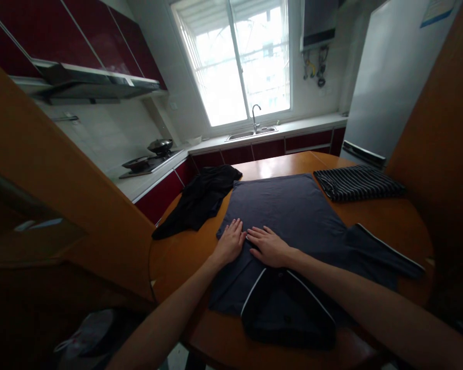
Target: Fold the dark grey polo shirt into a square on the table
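Note:
A dark navy polo shirt [289,210] with white piping lies spread on the round wooden table [389,221], its collar toward me and one sleeve out to the right. My left hand [230,240] lies flat on the shirt's left side, fingers stretched out. My right hand [268,245] rests flat beside it, fingertips almost touching the left hand. Both hands press on the cloth and hold nothing.
A crumpled black garment [200,200] lies at the table's left edge. A folded striped garment [357,182] sits at the far right. Beyond are a kitchen counter with sink [250,134], a stove with pans [150,156], a window and a fridge [386,87].

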Motion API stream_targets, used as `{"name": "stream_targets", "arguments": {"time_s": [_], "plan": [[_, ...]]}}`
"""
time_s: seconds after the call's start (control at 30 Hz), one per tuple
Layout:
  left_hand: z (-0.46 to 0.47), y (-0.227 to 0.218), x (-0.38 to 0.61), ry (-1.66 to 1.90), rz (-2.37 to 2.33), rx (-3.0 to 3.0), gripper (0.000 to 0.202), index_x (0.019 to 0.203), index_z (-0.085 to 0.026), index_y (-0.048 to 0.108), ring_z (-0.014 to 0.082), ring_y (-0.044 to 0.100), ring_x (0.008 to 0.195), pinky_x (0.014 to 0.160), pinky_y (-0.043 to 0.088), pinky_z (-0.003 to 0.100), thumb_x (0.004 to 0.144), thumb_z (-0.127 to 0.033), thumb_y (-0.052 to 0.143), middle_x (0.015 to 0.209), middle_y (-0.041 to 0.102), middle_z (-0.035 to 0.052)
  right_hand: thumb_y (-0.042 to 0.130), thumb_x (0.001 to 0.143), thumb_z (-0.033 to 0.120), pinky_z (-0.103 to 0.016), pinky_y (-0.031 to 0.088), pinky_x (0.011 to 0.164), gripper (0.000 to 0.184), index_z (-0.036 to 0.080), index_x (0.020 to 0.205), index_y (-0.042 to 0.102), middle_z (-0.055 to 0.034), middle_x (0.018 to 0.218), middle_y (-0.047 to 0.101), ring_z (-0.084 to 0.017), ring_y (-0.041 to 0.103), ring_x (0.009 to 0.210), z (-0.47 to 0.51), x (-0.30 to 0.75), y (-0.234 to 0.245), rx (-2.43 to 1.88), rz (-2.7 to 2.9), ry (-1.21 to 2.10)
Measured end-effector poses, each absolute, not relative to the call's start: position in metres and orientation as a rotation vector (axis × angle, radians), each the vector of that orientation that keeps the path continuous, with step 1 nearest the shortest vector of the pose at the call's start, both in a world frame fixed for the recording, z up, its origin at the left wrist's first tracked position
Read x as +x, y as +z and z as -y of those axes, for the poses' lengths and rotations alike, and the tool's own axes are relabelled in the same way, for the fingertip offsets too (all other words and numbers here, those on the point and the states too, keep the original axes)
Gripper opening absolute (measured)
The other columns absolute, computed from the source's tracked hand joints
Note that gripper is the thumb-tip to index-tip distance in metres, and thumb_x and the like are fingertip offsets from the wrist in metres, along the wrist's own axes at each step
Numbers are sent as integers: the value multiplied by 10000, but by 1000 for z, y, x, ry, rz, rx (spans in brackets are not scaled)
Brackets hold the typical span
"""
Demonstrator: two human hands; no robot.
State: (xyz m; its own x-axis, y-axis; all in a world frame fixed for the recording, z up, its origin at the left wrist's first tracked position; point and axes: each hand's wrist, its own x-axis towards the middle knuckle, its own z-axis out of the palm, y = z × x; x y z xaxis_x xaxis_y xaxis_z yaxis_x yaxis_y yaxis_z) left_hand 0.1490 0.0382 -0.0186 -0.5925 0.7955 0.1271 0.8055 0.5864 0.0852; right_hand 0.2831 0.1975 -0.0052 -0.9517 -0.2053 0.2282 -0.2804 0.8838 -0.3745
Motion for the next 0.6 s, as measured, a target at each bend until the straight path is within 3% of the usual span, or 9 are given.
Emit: {"name": "stream_targets", "arguments": {"time_s": [0.3,0.43,0.6], "plan": [[-41,-24,139,-381,2657,-1370,556,1463,-57,435,297,314,1470,1183,268,511,1001,-339,303,1556,389,189,479,973,372,-533,262,1175,519,125,1428,499,-165,1518,460,-292,370,1436,-200,281,-4,372,2849,543],[-43,-22,142,-472,2616,-1401,559,1480,-75,418,267,329,1466,1189,273,482,1001,-330,283,1556,397,172,475,975,380,-539,265,1171,515,142,1431,494,-159,1518,461,-287,372,1435,-201,279,-6,358,2851,531],[-46,-24,147,-321,2673,-1386,560,1477,-58,422,278,332,1463,1183,278,495,996,-307,277,1548,403,187,476,974,388,-538,249,1181,521,132,1427,501,-152,1532,444,-289,358,1443,-201,279,-6,357,2860,555]]}}
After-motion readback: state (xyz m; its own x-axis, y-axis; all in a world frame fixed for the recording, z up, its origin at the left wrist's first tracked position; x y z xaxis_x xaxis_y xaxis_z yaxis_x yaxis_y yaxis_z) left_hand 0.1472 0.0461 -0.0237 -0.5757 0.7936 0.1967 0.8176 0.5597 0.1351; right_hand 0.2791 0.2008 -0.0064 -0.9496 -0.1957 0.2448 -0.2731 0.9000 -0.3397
